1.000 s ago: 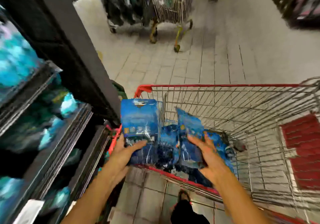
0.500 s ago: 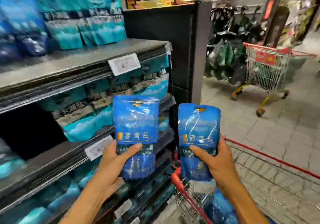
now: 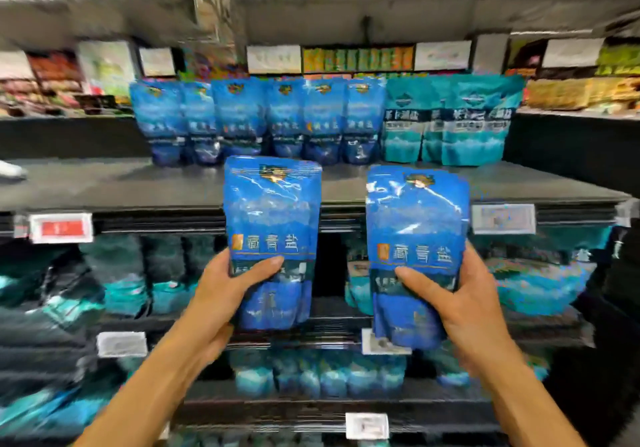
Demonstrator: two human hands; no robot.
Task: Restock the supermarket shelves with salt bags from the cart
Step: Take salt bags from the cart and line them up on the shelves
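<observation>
I hold two blue salt bags upright in front of the shelves. My left hand [image 3: 225, 294] grips the lower part of the left salt bag [image 3: 272, 211]. My right hand [image 3: 464, 304] grips the lower part of the right salt bag [image 3: 417, 225]. Both bags face me at the height of the dark upper shelf [image 3: 121, 183]. At the back of that shelf stands a row of several matching blue salt bags [image 3: 256, 119]. The cart is out of view.
Teal salt bags [image 3: 460, 121] stand right of the blue row. Lower shelves [image 3: 329, 408] hold more teal and blue bags. Price tags [image 3: 61, 228] line the shelf fronts. The front strip of the upper shelf is bare. Other goods sit on far shelves behind.
I lifted both bags out of the cart and turned left to face the shelves. The bags now sit higher, level with the upper shelf, and the cart has left the view.
</observation>
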